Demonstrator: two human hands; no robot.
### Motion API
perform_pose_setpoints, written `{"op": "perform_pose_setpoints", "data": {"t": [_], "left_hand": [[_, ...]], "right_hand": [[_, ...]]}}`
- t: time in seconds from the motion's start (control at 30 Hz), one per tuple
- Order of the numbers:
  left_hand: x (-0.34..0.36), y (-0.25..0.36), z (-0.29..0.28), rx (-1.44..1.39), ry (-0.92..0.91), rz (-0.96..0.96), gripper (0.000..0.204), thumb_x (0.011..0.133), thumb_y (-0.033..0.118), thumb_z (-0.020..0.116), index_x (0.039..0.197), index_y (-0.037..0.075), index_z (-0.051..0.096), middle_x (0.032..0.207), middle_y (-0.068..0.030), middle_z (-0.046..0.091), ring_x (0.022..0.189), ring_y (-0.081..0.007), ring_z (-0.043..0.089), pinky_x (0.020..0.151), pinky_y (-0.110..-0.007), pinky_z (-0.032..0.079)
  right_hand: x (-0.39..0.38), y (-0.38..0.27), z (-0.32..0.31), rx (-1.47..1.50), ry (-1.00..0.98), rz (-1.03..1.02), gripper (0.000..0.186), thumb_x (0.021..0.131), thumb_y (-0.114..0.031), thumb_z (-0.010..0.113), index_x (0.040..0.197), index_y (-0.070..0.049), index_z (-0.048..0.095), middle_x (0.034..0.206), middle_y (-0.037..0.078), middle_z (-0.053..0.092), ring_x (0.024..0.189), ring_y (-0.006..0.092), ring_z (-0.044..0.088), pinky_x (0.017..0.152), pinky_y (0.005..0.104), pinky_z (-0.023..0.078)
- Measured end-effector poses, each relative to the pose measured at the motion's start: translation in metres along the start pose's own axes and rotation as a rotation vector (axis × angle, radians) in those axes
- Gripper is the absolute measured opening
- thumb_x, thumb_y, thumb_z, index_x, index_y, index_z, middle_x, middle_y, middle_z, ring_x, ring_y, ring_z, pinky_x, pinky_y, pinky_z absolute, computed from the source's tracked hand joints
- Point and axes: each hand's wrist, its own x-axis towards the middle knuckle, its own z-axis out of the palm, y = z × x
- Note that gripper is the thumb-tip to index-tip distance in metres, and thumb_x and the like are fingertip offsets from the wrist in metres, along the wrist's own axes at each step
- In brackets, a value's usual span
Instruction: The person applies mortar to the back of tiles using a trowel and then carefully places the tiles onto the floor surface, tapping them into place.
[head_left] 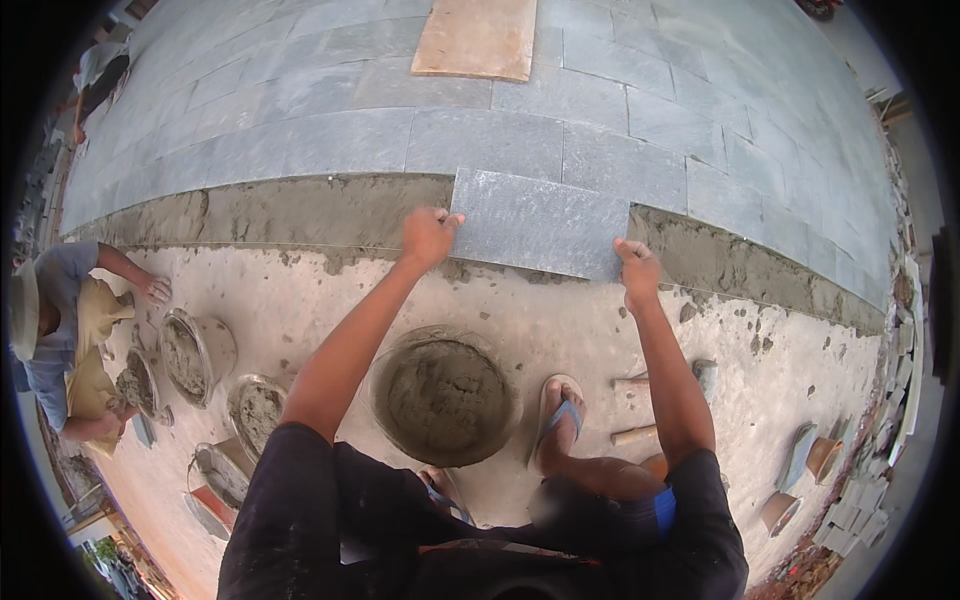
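A grey rectangular stone tile (540,222) lies over the strip of wet mortar (300,212), its far edge against the finished row of grey tiles (490,138). My left hand (430,237) grips the tile's left end, thumb and fingers closed on it. At the opposite end my right hand (638,268) pinches the near right corner. Whether the tile rests fully on the mortar cannot be told. Between my arms stands a round tub (445,395) of grey mortar, close to my sandalled foot (560,420).
Tools with wooden handles (635,436) lie right of my foot. A wooden board (475,38) rests on the laid tiles. At left, a crouching co-worker (75,340) is beside several buckets of mortar (195,358). A thin string line (350,246) runs along the mortar's near edge.
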Motion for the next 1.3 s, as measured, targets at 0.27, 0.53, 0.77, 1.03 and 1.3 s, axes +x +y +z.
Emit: {"op": "perform_pose_setpoints", "data": {"t": [0.27,0.53,0.77,1.03,1.3], "left_hand": [[0.020,-0.022,0.028,0.058,-0.045,-0.067,0.038,0.092,0.029,0.074,0.074,-0.004,0.066,0.063,-0.0199,0.060,0.058,-0.0331,0.055,0.062,-0.045,0.046],[0.030,-0.032,0.029,0.112,-0.086,-0.075,0.041,0.092,0.032,0.073,0.074,-0.003,0.065,0.067,-0.0208,0.063,0.064,-0.0352,0.060,0.067,-0.047,0.048],[0.030,-0.037,0.030,0.079,-0.060,-0.074,0.040,0.092,0.036,0.073,0.078,-0.002,0.068,0.068,-0.0210,0.063,0.065,-0.0360,0.061,0.067,-0.046,0.048],[0.032,-0.033,0.032,0.190,-0.098,-0.031,0.042,0.092,0.039,0.072,0.080,-0.001,0.070,0.070,-0.0222,0.064,0.069,-0.0396,0.062,0.068,-0.047,0.049],[0.029,-0.019,0.037,0.166,-0.116,0.005,0.042,0.093,0.039,0.070,0.078,0.000,0.069,0.075,-0.0220,0.066,0.073,-0.0398,0.065,0.071,-0.048,0.051]], "right_hand": [[0.034,0.023,0.005,-0.080,-0.038,0.045,0.024,0.092,-0.025,0.077,0.094,-0.002,0.070,0.074,-0.003,0.057,0.064,0.0069,0.046,0.057,0.0262,0.036],[0.037,0.027,0.013,-0.052,-0.049,0.031,0.022,0.093,-0.025,0.076,0.092,-0.005,0.069,0.066,-0.006,0.052,0.054,0.0042,0.041,0.048,0.0249,0.031],[0.041,0.031,0.021,-0.205,0.021,-0.044,0.023,0.093,-0.026,0.076,0.088,-0.005,0.069,0.068,-0.005,0.054,0.056,0.0055,0.043,0.049,0.0261,0.032],[0.040,0.031,0.015,-0.214,0.022,-0.042,0.021,0.093,-0.024,0.076,0.090,-0.004,0.071,0.071,-0.005,0.057,0.062,0.0055,0.044,0.053,0.0265,0.034],[0.040,0.029,-0.002,-0.187,0.023,-0.048,0.023,0.094,-0.025,0.076,0.091,-0.003,0.071,0.071,-0.005,0.056,0.058,0.0045,0.042,0.050,0.0256,0.033]]}}
